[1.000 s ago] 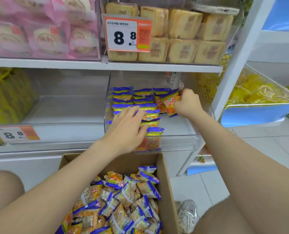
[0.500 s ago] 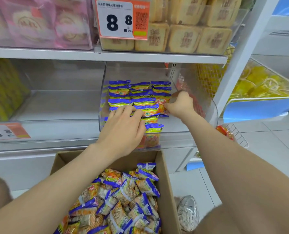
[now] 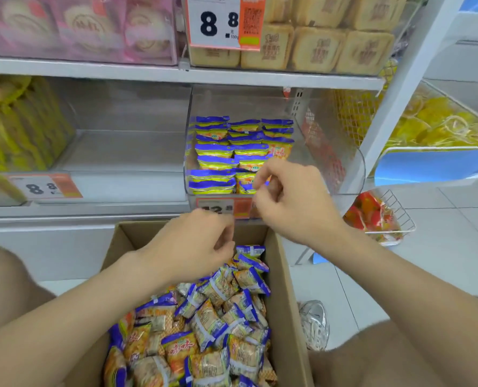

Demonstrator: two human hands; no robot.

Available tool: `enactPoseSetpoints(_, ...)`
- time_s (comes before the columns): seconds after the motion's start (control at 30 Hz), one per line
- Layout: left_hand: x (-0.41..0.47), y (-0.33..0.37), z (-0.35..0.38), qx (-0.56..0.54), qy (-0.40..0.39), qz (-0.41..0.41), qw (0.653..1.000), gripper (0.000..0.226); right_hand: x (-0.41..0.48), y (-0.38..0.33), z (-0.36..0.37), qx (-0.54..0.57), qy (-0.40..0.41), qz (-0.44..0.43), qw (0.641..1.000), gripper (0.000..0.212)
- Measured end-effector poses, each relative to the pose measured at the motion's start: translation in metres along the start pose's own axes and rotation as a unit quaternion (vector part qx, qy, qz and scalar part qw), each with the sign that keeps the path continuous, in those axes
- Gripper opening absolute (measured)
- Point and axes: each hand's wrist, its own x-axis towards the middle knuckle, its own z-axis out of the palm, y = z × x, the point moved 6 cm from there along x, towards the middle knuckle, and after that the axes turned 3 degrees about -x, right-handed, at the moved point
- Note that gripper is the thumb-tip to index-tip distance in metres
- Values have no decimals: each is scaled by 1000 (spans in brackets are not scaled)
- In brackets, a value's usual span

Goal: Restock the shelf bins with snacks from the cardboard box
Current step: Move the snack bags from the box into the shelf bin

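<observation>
Both hands, my left hand (image 3: 193, 244) and right hand (image 3: 293, 202), have come out of the shelf bin (image 3: 356, 174) loosely curled and empty, leaving its snack packets (image 3: 218, 163) in rows, so the cardboard box (image 3: 288, 289) is next.

Shelf bin (image 3: 356, 174): clear plastic with an open top, on the middle shelf, partly stocked.
Binned snacks (image 3: 217, 163): blue-and-orange packets standing on edge in three neat rows, filling the bin's left part.
Cardboard box (image 3: 286, 277): brown, flaps open, just below and in front of the bin.
Boxed snacks (image 3: 212, 317): the same kind of packets in a loose, jumbled heap, lying at all angles.
</observation>
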Motion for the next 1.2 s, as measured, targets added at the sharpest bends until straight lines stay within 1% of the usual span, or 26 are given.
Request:
enactPoseSetpoints(0.07,-13,-14,38,9,-133,-32,991,18,-37,-22,31,-25,-141,-28,989,7)
enactPoseSetpoints(0.1,-23,-21,59,36,-204,-39,977,20,-55,-30,51,-53,-228,-51,971,8)
enactPoseSetpoints(0.13,-34,-27,82,58,-269,-35,961,22,-73,-35,73,-89,-318,-82,940,11)
enactPoseSetpoints(0.17,-46,-31,101,71,-323,-28,943,23,-91,-39,92,-124,-405,-117,898,14)
enactPoseSetpoints(0.23,-67,-32,135,82,-395,-28,914,23,-126,-37,121,-179,-556,-154,797,23)
enactPoseSetpoints(0.27,-76,-32,148,78,-417,-35,905,23,-139,-35,132,-202,-599,-160,758,23)
enactPoseSetpoints(0.3,-81,-31,161,76,-430,-42,899,25,-147,-32,139,-226,-614,-163,739,20)
enactPoseSetpoints(0.37,-86,-27,183,58,-442,-44,894,34,-148,-30,147,-270,-605,-174,729,13)
enactPoseSetpoints(0.43,-93,-27,206,27,-456,-48,888,40,-138,-31,152,-292,-587,-180,733,17)
enactPoseSetpoints(0.53,-104,-33,232,42,-461,-70,884,40,-117,-33,154,-296,-538,-195,765,14)
enactPoseSetpoints(0.6,-102,-33,233,34,-447,-78,891,33,-110,-33,153,-301,-523,-207,770,27)
enactPoseSetpoints(0.63,-97,-33,229,12,-441,-89,893,30,-109,-31,152,-304,-528,-205,766,31)
enactPoseSetpoints(0.7,-83,-35,213,-48,-426,-129,894,25,-107,-27,148,-308,-541,-196,758,31)
enactPoseSetpoints(0.77,-66,-41,190,-154,-388,-195,888,17,-106,-21,144,-308,-549,-181,755,27)
enactPoseSetpoints(0.8,-59,-45,178,-229,-359,-240,872,14,-102,-19,141,-303,-547,-174,761,22)
enactPoseSetpoints(0.83,-54,-47,164,-307,-329,-279,849,13,-99,-19,137,-295,-541,-169,769,13)
enactPoseSetpoints(0.87,-50,-46,148,-377,-298,-306,822,14,-95,-16,132,-284,-535,-159,780,22)
enactPoseSetpoints(0.93,-43,-39,117,-499,-248,-340,758,19,-84,-12,119,-255,-527,-145,798,68)
enactPoseSetpoints(0.97,-41,-32,101,-547,-228,-347,727,18,-78,-12,111,-231,-509,-136,818,82)
enactPoseSetpoints(1.0,-38,-25,85,-585,-210,-349,702,16,-71,-14,101,-199,-486,-128,841,87)
enactPoseSetpoints(1.03,-36,-19,70,-615,-192,-347,682,16,-63,-17,90,-161,-454,-120,868,85)
enactPoseSetpoints(1.07,-35,-15,55,-636,-174,-342,670,20,-55,-17,80,-120,-409,-112,898,79)
enactPoseSetpoints(1.1,-34,-12,42,-642,-152,-331,674,27,-46,-19,66,-75,-364,-95,924,71)
enactPoseSetpoints(1.13,-31,-12,29,-631,-123,-318,697,38,-37,-19,52,-27,-324,-63,944,66)
enactPoseSetpoints(1.17,-29,-13,16,-606,-89,-303,731,49,-30,-16,38,29,-297,-19,954,62)
enactPoseSetpoints(1.2,-26,-14,2,-577,-50,-281,765,54,-25,-13,27,89,-282,29,955,59)
